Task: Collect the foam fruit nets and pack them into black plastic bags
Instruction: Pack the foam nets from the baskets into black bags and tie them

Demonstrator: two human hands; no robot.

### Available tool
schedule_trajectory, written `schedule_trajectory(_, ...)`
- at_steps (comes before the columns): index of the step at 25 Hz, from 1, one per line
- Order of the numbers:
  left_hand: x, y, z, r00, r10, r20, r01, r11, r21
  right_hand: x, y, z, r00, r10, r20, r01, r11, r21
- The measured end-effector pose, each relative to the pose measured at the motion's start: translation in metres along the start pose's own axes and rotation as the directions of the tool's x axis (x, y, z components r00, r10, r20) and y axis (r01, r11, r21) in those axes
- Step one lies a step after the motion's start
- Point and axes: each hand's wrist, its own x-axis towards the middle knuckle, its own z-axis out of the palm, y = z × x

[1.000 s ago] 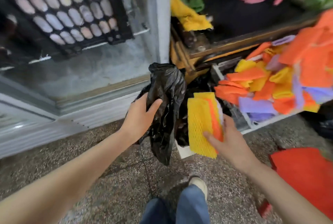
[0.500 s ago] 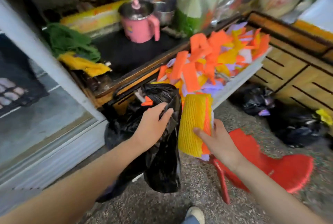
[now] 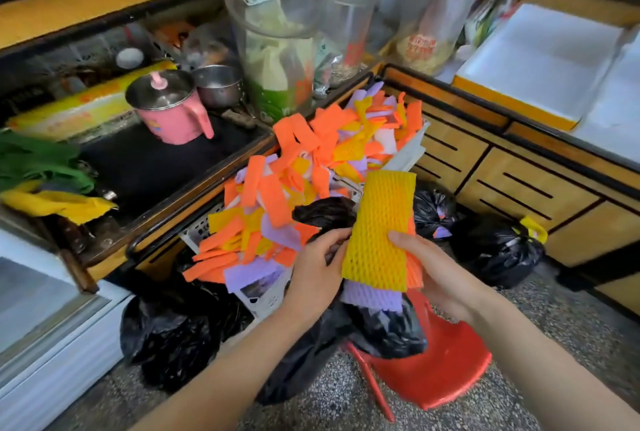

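Three clear jars [image 3: 273, 46] at back of counter, holding packets and papers, contents blurred. White basket [image 3: 266, 299] below counter edge, heaped past rim with loose foam nets [image 3: 273, 195] in orange, yellow, purple. Filled black bags [image 3: 495, 250] on floor at right, purple net poking from one; another full bag [image 3: 173, 333] left of basket. Left hand [image 3: 315, 274]: fingers curled, gripping bunched top of held bag [image 3: 381, 330], hanging above red stool [image 3: 443, 371]. Right hand [image 3: 436, 274]: thumb across front, fingers behind, clamping upright stack of nets [image 3: 381, 226]. Yellow foremost, orange behind, purple lowest, right beside held bag; touching or not, cannot tell.
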Motion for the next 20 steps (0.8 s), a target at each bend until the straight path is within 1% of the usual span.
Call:
schedule_trajectory(2, 0.004, 0.009, 0.006, 0.996, -0.070, 0.048, 0.077, 0.986, -0.149, 0.007, -0.003, -0.005, 0.999, 0.018, 0.035, -0.018, 1.000, -0.011)
schedule_trajectory(3, 0.008, 0.011, 0.005, 0.993, -0.095, 0.065, 0.106, 0.976, -0.191, 0.012, -0.004, -0.006, 0.999, 0.018, 0.040, -0.016, 0.999, -0.044)
schedule_trajectory(5, 0.019, 0.009, 0.000, 0.989, -0.108, 0.103, 0.127, 0.973, -0.191, 0.020, -0.007, -0.008, 1.000, 0.002, 0.007, -0.001, 0.992, -0.128)
schedule_trajectory(6, 0.025, 0.006, -0.005, 0.990, -0.090, 0.111, 0.106, 0.983, -0.148, 0.024, -0.009, -0.009, 1.000, -0.010, -0.018, 0.008, 0.988, -0.151)
schedule_trajectory(8, 0.039, 0.000, -0.017, 0.996, -0.057, 0.067, 0.062, 0.995, -0.081, 0.029, -0.015, -0.009, 0.999, -0.014, -0.042, 0.005, 0.981, -0.195)
schedule_trajectory(9, 0.048, 0.000, -0.024, 0.997, -0.068, 0.024, 0.070, 0.993, -0.095, 0.033, -0.019, -0.009, 0.999, -0.006, -0.041, -0.003, 0.972, -0.233)
schedule_trajectory(10, 0.057, 0.001, -0.031, 0.995, -0.098, -0.011, 0.095, 0.984, -0.148, 0.038, -0.023, -0.007, 0.999, 0.004, -0.033, -0.012, 0.962, -0.273)
schedule_trajectory(11, 0.066, 0.004, -0.040, 0.991, -0.133, 0.002, 0.131, 0.968, -0.216, 0.043, -0.029, -0.004, 1.000, 0.021, -0.018, -0.025, 0.951, -0.309)
schedule_trajectory(12, 0.076, 0.005, -0.050, 0.985, -0.165, 0.043, 0.170, 0.951, -0.259, 0.048, -0.035, 0.001, 0.999, 0.041, -0.005, -0.041, 0.940, -0.340)
schedule_trajectory(13, 0.085, 0.004, -0.060, 0.979, -0.183, 0.093, 0.200, 0.951, -0.237, 0.053, -0.039, 0.005, 0.998, 0.057, 0.017, -0.047, 0.927, -0.373)
schedule_trajectory(14, 0.097, 0.000, -0.072, 0.975, -0.177, 0.135, 0.197, 0.969, -0.147, 0.059, -0.045, 0.010, 0.997, 0.071, 0.032, -0.052, 0.914, -0.403)
schedule_trajectory(15, 0.107, -0.003, -0.082, 0.976, -0.143, 0.166, 0.149, 0.989, -0.024, 0.064, -0.050, 0.015, 0.995, 0.082, 0.055, -0.050, 0.899, -0.436)
schedule_trajectory(17, 0.124, -0.002, -0.095, 0.986, -0.050, 0.160, 0.020, 0.983, 0.182, 0.073, -0.056, 0.025, 0.989, 0.107, 0.101, -0.042, 0.865, -0.501)
schedule_trajectory(18, 0.132, 0.000, -0.099, 0.990, 0.000, 0.138, -0.034, 0.968, 0.248, 0.077, -0.056, 0.027, 0.989, 0.113, 0.095, -0.044, 0.842, -0.538)
schedule_trajectory(20, 0.147, 0.006, -0.106, 0.989, 0.060, 0.137, -0.100, 0.945, 0.312, 0.087, -0.059, 0.026, 0.993, 0.098, 0.066, -0.039, 0.802, -0.596)
